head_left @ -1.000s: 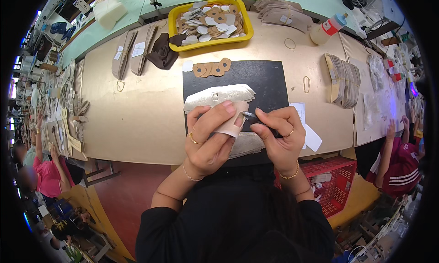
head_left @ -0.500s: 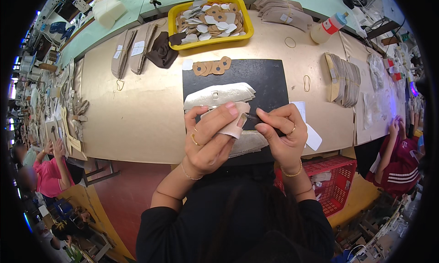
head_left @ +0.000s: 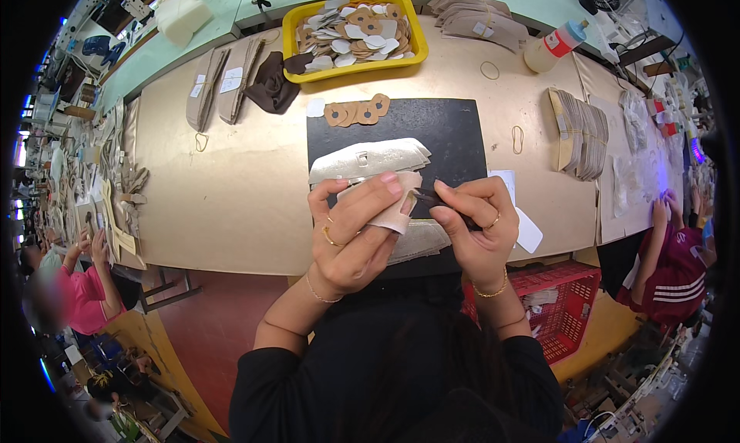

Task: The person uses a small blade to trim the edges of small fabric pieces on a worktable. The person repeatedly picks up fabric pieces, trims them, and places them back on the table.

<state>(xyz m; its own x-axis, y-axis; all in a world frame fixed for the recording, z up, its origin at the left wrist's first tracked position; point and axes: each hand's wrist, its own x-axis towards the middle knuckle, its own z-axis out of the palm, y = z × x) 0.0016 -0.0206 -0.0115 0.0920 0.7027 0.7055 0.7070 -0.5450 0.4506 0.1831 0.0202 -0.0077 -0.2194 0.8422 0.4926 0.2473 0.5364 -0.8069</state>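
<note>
My left hand (head_left: 351,239) is closed around a beige leather-like piece (head_left: 395,215), which is bent over the fingers. A small opening shows at its right edge. My right hand (head_left: 484,231) pinches a small dark hand tool (head_left: 441,200) with a thin tip, whose kind I cannot make out. The tip meets the piece at that opening. Beyond my left hand, pale shiny pieces (head_left: 374,156) lie overlapped on a black mat (head_left: 455,134), one with a small square cutout. More pale pieces (head_left: 422,241) lie below the hands.
Tan patches with dark dots (head_left: 356,113) lie at the mat's far edge. Behind stands a yellow tray (head_left: 420,53) of patches. Bundled pieces (head_left: 576,134), a glue-like bottle (head_left: 553,48) and a dark cloth (head_left: 274,87) are around. A red crate (head_left: 563,312) stands below the table's right side.
The tool has shifted slightly in my right hand, and more of its dark body shows between the fingers. My left hand and the beige piece have hardly moved.
</note>
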